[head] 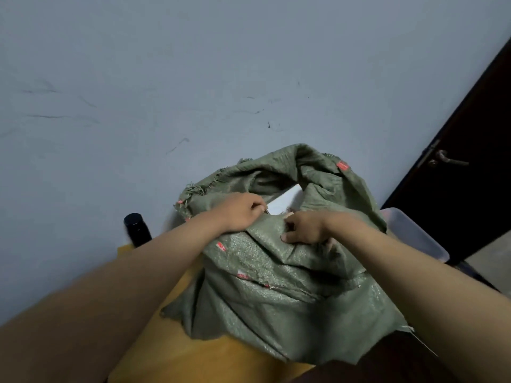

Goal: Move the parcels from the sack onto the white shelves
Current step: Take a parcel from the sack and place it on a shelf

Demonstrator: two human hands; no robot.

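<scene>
Clutter is limited to a dark bottle (136,229) at centre left and a clear plastic bin (414,233) at right. Green sack (276,272), on a yellow surface (177,352), is gripped at its mouth by left hand (240,212) and right hand (304,228); a white parcel (286,201) is seen inside. Grey wall (193,78) and dark door (470,175) are seen behind.

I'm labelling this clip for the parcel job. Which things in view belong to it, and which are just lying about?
Part of the job:
green sack
white parcel showing in its mouth
left hand and right hand, both gripping the sack's rim

Just lying about:
dark bottle
clear plastic bin
door handle
</scene>
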